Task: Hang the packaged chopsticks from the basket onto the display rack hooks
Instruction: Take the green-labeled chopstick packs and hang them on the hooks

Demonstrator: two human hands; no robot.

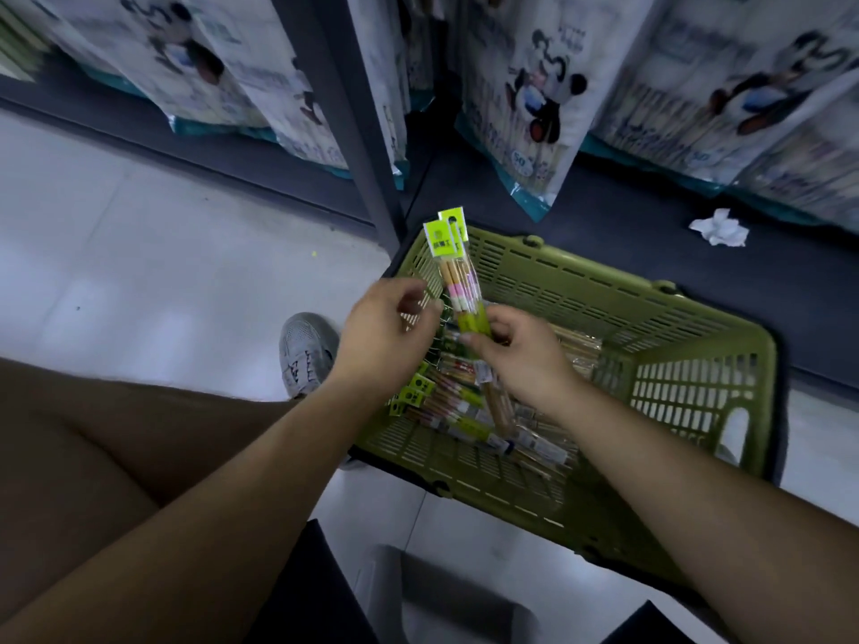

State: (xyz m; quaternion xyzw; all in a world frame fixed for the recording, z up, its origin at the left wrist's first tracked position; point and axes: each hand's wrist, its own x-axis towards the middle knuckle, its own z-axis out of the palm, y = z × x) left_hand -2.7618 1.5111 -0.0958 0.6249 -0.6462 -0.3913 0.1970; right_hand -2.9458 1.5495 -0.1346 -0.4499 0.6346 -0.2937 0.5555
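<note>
Right hand pinched two chopstick packs, labels unreadable, over the basket; left hand loosely curled, empty.

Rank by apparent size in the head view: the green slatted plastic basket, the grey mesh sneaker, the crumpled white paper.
1. Green slatted plastic basket, clearly largest.
2. Grey mesh sneaker, partly hidden.
3. Crumpled white paper, smallest, though it lies farther from the camera.

R hand pinching chopstick packs upright, L hand beside, over green basket
</note>
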